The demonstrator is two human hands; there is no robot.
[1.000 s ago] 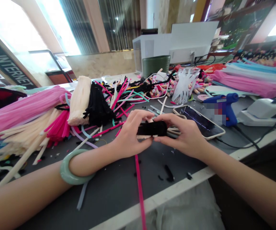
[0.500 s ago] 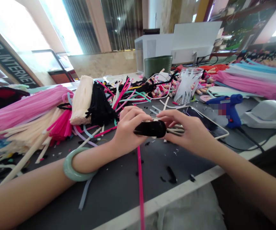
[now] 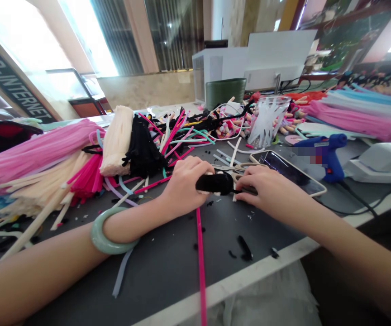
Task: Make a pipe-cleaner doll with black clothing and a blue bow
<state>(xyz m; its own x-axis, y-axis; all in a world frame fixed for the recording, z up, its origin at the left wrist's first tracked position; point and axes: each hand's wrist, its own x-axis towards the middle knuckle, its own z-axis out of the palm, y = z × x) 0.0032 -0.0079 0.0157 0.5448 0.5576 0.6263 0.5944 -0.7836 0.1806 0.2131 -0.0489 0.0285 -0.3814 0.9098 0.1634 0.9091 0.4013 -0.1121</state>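
Observation:
My left hand (image 3: 185, 188) is shut on a black fuzzy chenille bundle (image 3: 215, 183), its pale ends showing beneath. My right hand (image 3: 265, 190) lies just right of the bundle, apart from it. Its fingers curve over a pair of pale-handled scissors (image 3: 232, 168), and whether they grip them is hidden. A smartphone (image 3: 285, 174) lies beyond my right hand. A jade-green bangle (image 3: 109, 237) circles my left wrist.
The dark grey table (image 3: 161, 271) has a long pink stem (image 3: 200, 267) and black scraps on it. Heaped chenille stems (image 3: 46, 158) fill the left. Farther back stand a clear jar (image 3: 268, 122), a green bin (image 3: 225, 93), and a blue glue gun (image 3: 331, 156).
My right hand has come off the black bundle and moved right, down onto the scissors. My left hand keeps hold of the bundle.

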